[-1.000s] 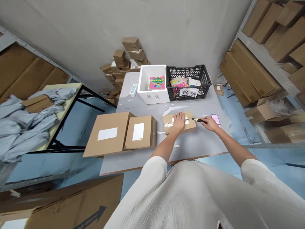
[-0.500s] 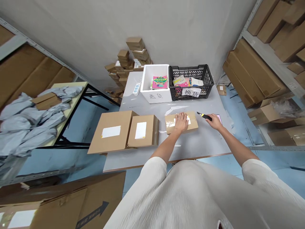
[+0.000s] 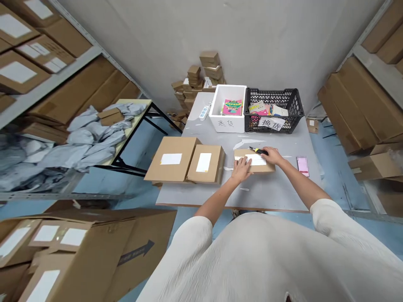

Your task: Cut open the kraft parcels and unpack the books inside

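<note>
A small cardboard box [image 3: 262, 168] with a white label lies on the grey table, just in front of me. My left hand [image 3: 241, 169] rests on the left part of its top, fingers spread. In my right hand [image 3: 272, 156] is a black and yellow utility knife [image 3: 258, 150], its tip pointing left over the far side of the box. That hand is close to the box's right end. To the left stand a medium labelled carton [image 3: 211, 162] and a larger labelled carton [image 3: 171, 167], side by side.
At the table's back are a white foam bin [image 3: 227, 125] with books and a black crate [image 3: 297, 113] of books. A phone [image 3: 302, 166] lies right, a power strip [image 3: 205, 111] back left. Grey parcels [image 3: 94, 134] cover a side table; a big open carton [image 3: 126, 251] stands lower left.
My right hand has brought the knife left, from beside the box to above it. The left hand has shifted toward the box's near left side. My view has turned left.
</note>
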The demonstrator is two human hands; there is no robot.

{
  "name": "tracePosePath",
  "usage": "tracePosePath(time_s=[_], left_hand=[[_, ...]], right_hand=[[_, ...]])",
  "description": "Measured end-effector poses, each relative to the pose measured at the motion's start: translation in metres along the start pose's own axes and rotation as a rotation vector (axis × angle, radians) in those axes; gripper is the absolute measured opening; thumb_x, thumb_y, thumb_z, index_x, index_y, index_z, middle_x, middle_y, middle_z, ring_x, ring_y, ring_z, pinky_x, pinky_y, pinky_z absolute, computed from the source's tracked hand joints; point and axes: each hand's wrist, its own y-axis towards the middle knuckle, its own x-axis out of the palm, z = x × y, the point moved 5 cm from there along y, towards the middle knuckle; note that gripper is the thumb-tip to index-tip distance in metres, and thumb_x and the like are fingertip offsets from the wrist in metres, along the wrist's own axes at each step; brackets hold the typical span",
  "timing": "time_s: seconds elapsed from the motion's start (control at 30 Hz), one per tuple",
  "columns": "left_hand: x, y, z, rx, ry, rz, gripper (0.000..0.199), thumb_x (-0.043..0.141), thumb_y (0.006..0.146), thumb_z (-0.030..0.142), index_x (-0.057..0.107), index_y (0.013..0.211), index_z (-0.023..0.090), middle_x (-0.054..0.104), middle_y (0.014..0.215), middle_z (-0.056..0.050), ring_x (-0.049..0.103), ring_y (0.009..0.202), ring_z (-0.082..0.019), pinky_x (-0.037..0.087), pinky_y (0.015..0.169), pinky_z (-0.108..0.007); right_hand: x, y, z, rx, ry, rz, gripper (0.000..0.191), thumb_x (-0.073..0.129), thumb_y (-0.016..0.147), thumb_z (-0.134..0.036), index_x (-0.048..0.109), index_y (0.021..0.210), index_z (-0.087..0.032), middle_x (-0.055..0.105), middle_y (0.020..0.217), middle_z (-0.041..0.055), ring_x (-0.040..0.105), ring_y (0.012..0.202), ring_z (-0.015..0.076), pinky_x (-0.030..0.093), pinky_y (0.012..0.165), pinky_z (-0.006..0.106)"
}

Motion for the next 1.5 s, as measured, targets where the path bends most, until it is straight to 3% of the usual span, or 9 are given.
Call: tracePosePath(time_s=[0.2, 0.33, 0.43, 0.57, 0.77, 0.9, 1.07, 1.3, 1.5], left_hand=[[-0.013, 0.008, -0.016, -0.073, -0.019, -0.046, 0.069, 0.066, 0.104, 0.037, 0.045, 0.169, 0.031, 0.055, 0.158, -0.017, 0.059, 0.139, -0.037, 0.046, 0.117, -0.048], [-0.019, 0.021, -0.021, -0.08, -0.037, -0.087, 0.062, 0.058, 0.103, 0.019, 0.051, 0.163, 0.03, 0.056, 0.16, -0.014, 0.067, 0.128, -0.033, 0.053, 0.107, -0.043], [-0.021, 0.031, -0.018, -0.085, -0.056, -0.07, 0.057, 0.052, 0.105, 0.022, 0.054, 0.162, 0.028, 0.053, 0.165, -0.014, 0.067, 0.13, -0.034, 0.053, 0.112, -0.046], [-0.019, 0.039, -0.004, -0.14, -0.116, -0.035, 0.06, 0.047, 0.11, 0.052, 0.055, 0.163, 0.026, 0.043, 0.177, -0.016, 0.049, 0.154, -0.043, 0.042, 0.126, -0.058], [0.0, 0.039, 0.029, -0.218, -0.146, -0.1, 0.117, 0.061, 0.09, 0.084, 0.025, 0.179, 0.017, 0.007, 0.19, -0.022, 0.004, 0.176, -0.047, 0.012, 0.138, -0.07], [0.009, 0.041, 0.039, -0.23, -0.166, -0.132, 0.128, 0.07, 0.084, 0.08, 0.015, 0.181, 0.018, 0.0, 0.19, -0.021, -0.003, 0.176, -0.044, 0.006, 0.139, -0.071], [0.018, 0.053, 0.049, -0.062, -0.128, -0.278, 0.139, 0.087, 0.073, 0.067, 0.012, 0.182, 0.026, -0.005, 0.191, -0.017, -0.008, 0.176, -0.045, 0.005, 0.138, -0.075], [0.023, 0.054, 0.059, 0.007, -0.08, -0.288, 0.137, 0.085, 0.076, 0.07, 0.01, 0.183, 0.027, -0.005, 0.191, -0.016, -0.008, 0.176, -0.044, 0.001, 0.136, -0.077], [0.009, 0.057, 0.042, 0.142, 0.037, -0.288, 0.129, 0.09, 0.072, 0.028, 0.017, 0.179, 0.025, 0.009, 0.19, -0.022, 0.008, 0.176, -0.043, 0.011, 0.137, -0.074]], right_hand=[[-0.001, -0.023, 0.008, 0.149, -0.06, -0.011, 0.039, 0.058, 0.105, -0.043, 0.075, 0.132, -0.022, 0.081, 0.134, 0.0145, 0.071, 0.125, 0.0367, 0.048, 0.109, 0.045], [-0.003, -0.048, 0.007, 0.236, -0.051, -0.008, 0.045, 0.055, 0.107, -0.048, 0.07, 0.14, -0.02, 0.082, 0.128, 0.0174, 0.075, 0.116, 0.0378, 0.052, 0.099, 0.043], [0.004, -0.067, 0.002, 0.298, -0.003, 0.005, 0.049, 0.054, 0.106, -0.052, 0.066, 0.142, -0.021, 0.082, 0.124, 0.018, 0.076, 0.112, 0.0378, 0.054, 0.091, 0.041], [0.024, -0.085, -0.011, 0.257, 0.179, -0.006, 0.046, 0.051, 0.107, -0.058, 0.064, 0.137, -0.026, 0.083, 0.115, 0.0103, 0.077, 0.107, 0.0337, 0.055, 0.085, 0.038], [0.02, -0.067, 0.001, 0.26, 0.297, 0.156, 0.036, 0.056, 0.102, -0.053, 0.064, 0.124, -0.025, 0.079, 0.122, 0.01, 0.073, 0.105, 0.0289, 0.057, 0.092, 0.039], [-0.002, -0.027, 0.011, 0.194, 0.206, 0.201, 0.031, 0.061, 0.098, -0.045, 0.067, 0.118, -0.022, 0.074, 0.133, 0.0145, 0.069, 0.12, 0.0303, 0.055, 0.104, 0.043], [-0.005, 0.002, 0.015, 0.194, 0.107, 0.108, 0.027, 0.063, 0.1, -0.049, 0.068, 0.11, -0.025, 0.076, 0.127, 0.0106, 0.067, 0.12, 0.0314, 0.053, 0.102, 0.042], [0.002, -0.013, 0.031, 0.271, 0.054, 0.138, 0.031, 0.062, 0.098, -0.05, 0.068, 0.112, -0.023, 0.079, 0.124, 0.0151, 0.067, 0.121, 0.0367, 0.05, 0.104, 0.05], [0.003, -0.041, 0.046, 0.394, 0.209, 0.182, 0.032, 0.06, 0.1, -0.051, 0.066, 0.116, -0.024, 0.081, 0.122, 0.0117, 0.074, 0.114, 0.0312, 0.054, 0.104, 0.045]])
